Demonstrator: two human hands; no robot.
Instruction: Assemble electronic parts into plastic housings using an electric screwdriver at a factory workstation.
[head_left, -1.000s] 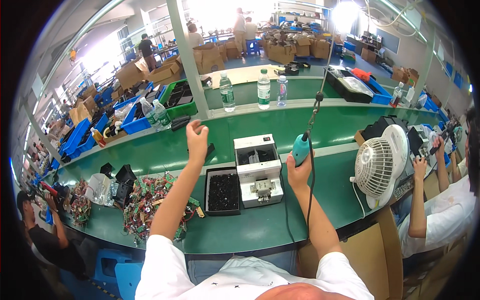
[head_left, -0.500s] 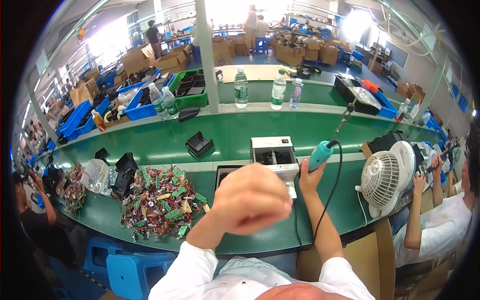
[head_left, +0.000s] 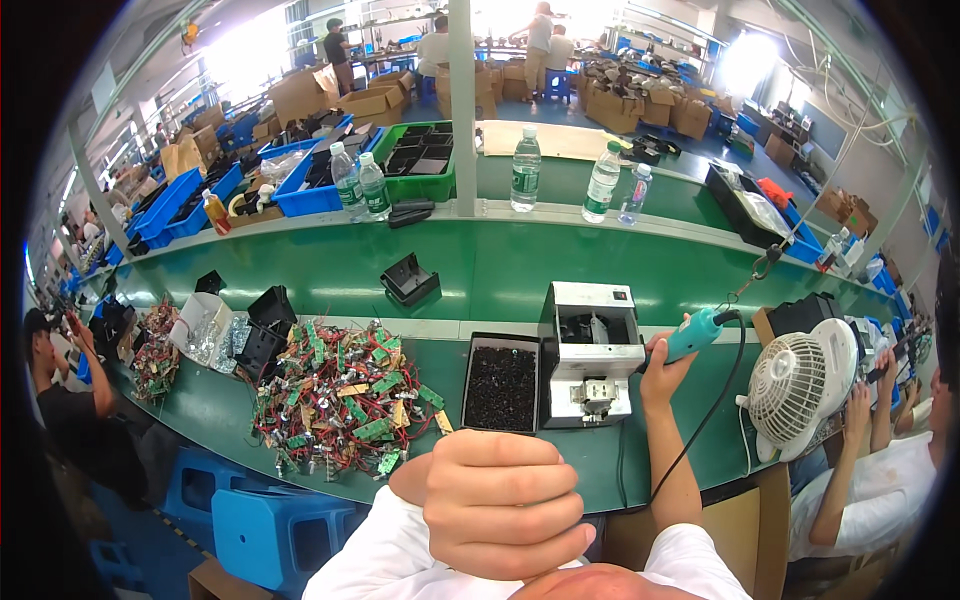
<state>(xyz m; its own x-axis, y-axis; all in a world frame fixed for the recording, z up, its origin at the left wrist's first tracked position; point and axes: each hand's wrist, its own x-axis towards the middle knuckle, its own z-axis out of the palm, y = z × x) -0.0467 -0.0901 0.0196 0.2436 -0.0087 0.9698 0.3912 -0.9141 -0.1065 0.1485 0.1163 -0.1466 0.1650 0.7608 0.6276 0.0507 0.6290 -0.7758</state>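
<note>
My left hand [head_left: 505,505] is raised close in front of me, its fingers curled into a fist; the inside of the fist is hidden. My right hand [head_left: 665,375] grips a teal electric screwdriver [head_left: 692,336] that hangs from a hook and chain and trails a black cord. The tool lies tilted, its front end beside a white and black screw feeder [head_left: 595,350]; its tip is hard to see there. Left of the feeder stands a black tray [head_left: 466,385] full of small dark screws. A large heap of green circuit boards with red wires [head_left: 350,400] lies farther left.
A white fan [head_left: 795,385] stands at the right, with a co-worker [head_left: 870,480] beyond it. An empty black plastic housing [head_left: 410,279] sits at mid-bench. Water bottles [head_left: 525,170] line the ledge behind. Blue stools [head_left: 280,540] are at lower left; a person [head_left: 75,400] works at far left.
My left fist has come down and nearer to me, uncovering the feeder and screw tray. The view has shifted left, and the screwdriver has tipped from upright to more level beside the feeder.
</note>
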